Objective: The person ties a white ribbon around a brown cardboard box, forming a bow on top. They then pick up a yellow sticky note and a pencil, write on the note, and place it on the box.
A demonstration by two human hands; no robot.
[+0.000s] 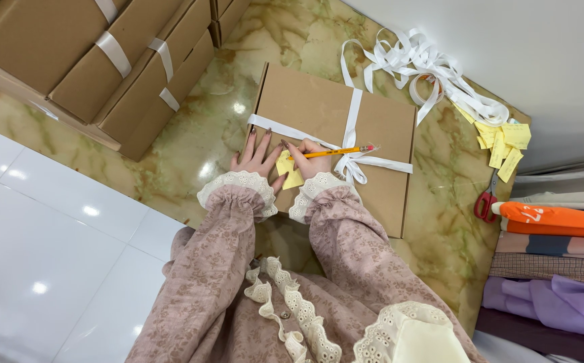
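A flat brown cardboard box [386, 128] tied with a white ribbon [352, 114] lies on the green marbled counter [204, 128]. A small yellow paper note [288, 169] sits on the box's near left corner. My left hand [258, 156] lies flat on the box with fingers spread, touching the note's left edge. My right hand [310, 158] grips a yellow pencil [339, 152] with its tip on the note and its eraser end pointing right.
Stacked brown boxes with white ribbons [103, 60] stand at the upper left. A loose pile of white ribbon [426, 67], several yellow notes [503, 144], red-handled scissors [487, 198] and folded fabrics [554, 262] lie at the right. White floor tiles [50, 249] show at the left.
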